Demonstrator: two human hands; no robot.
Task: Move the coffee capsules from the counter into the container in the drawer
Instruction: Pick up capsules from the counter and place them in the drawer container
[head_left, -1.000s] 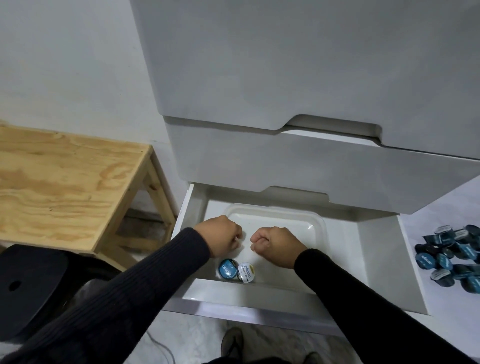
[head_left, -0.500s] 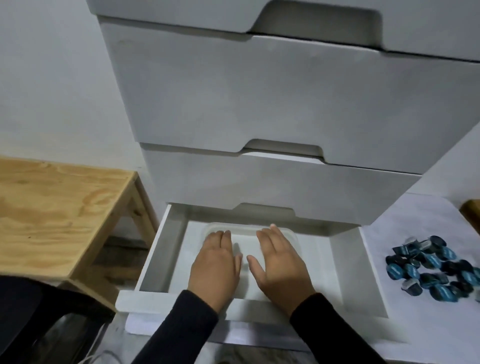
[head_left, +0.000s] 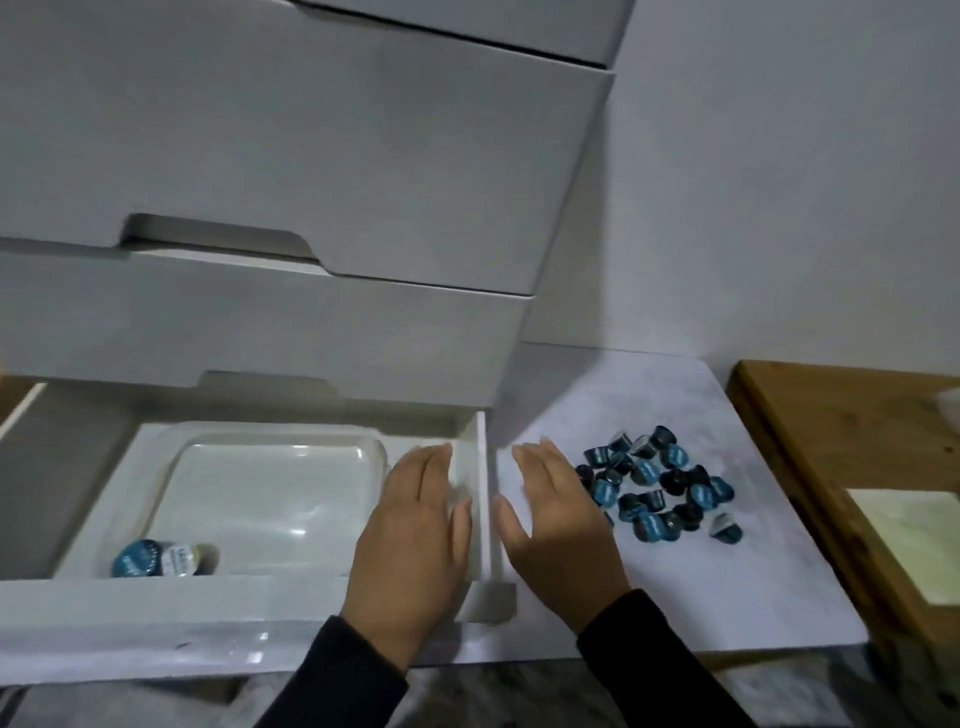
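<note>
With the left hand and right hand spread flat and empty, the coffee capsules, heaped on the surface just beyond the right fingertips, are judged light, rigid, slippery, best pinched by the rims.

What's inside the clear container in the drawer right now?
Two capsules lie in the container's near left corner, one blue-topped, one pale-topped. The left hand covers its right edge, so that part can't be checked.
</note>
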